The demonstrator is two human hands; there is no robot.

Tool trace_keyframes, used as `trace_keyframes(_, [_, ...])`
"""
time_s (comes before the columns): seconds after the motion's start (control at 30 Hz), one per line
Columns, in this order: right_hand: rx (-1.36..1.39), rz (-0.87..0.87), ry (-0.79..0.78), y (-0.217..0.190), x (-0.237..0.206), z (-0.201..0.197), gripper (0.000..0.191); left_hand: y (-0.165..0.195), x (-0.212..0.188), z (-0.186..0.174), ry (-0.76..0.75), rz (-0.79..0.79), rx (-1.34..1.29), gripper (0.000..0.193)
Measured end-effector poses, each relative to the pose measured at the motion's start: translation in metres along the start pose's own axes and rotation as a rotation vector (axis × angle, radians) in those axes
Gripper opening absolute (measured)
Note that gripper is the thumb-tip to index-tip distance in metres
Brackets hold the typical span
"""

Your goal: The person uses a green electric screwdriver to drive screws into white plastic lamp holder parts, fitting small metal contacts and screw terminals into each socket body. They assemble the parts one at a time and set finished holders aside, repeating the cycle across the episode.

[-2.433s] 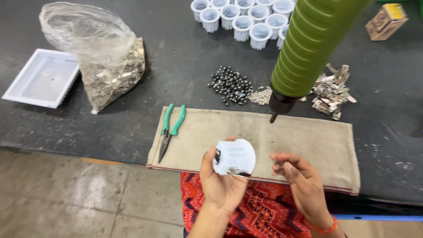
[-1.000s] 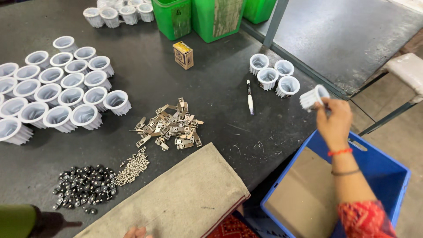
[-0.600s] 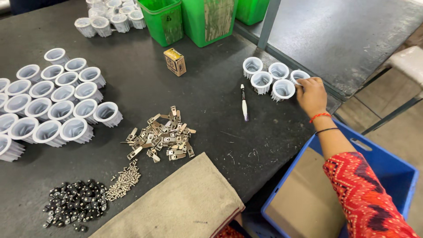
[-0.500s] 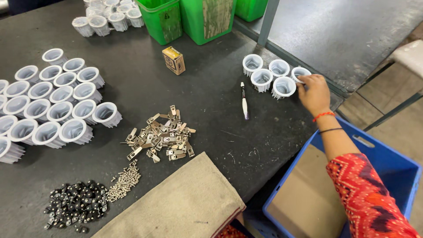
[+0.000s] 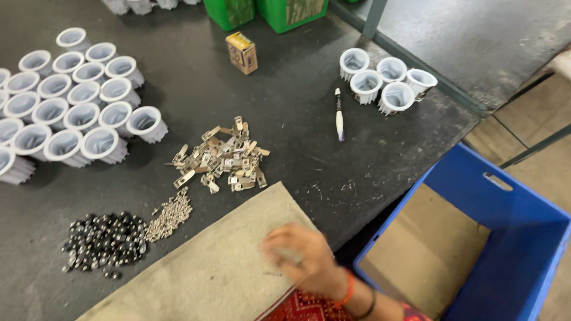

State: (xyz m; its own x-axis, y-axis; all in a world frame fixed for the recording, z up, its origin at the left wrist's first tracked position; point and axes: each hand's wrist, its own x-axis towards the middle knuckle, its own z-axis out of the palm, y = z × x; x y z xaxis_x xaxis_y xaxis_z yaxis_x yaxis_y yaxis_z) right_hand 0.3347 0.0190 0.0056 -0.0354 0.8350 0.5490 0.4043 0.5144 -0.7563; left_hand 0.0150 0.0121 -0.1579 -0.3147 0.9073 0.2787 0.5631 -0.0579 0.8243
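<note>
Right hand (image 5: 300,258), blurred so finger state can't be told, rests on beige cloth mat (image 5: 208,261); pile of small bent metal clips (image 5: 220,159) lies just ahead-left on the worktop.

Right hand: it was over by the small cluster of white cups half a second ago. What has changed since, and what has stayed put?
The right hand has pulled back from the cluster of five white cups to the beige cloth at the near edge; motion blur hides whether it holds anything. The last cup now stands with the cluster. The pen, metal clips and black balls lie unmoved.

The right hand (image 5: 297,257) hovers low, blurred, fingers seemingly curled; the left is unseen.
</note>
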Motion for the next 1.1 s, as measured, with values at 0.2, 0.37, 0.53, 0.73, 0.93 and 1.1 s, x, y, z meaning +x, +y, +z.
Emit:
trace_keyframes(0.2, [0.209,-0.068,-0.163,-0.026,0.012,0.050,0.016,0.033,0.016,-0.081,0.085,0.189,0.167,0.043])
trace_keyframes(0.37, [0.137,0.024,-0.183,0.000,0.025,0.066,0.018,0.074,0.033,-0.115,0.045,0.239,0.134,0.041])
trace_keyframes(0.53, [0.064,0.072,-0.273,0.013,0.020,0.071,0.016,0.102,0.093,-0.094,-0.081,0.084,-0.104,0.031])
trace_keyframes(0.73, [0.043,0.085,-0.283,0.017,0.019,0.071,0.017,0.116,0.177,-0.077,-0.049,0.070,-0.037,0.023])
trace_keyframes(0.93, [0.084,0.091,-0.270,0.016,0.017,0.070,0.018,0.130,0.236,-0.056,-0.023,0.335,0.100,0.024])
trace_keyframes(1.1, [0.111,0.091,-0.269,0.015,0.019,0.069,0.017,0.154,0.263,-0.039,-0.150,0.360,0.304,0.033])
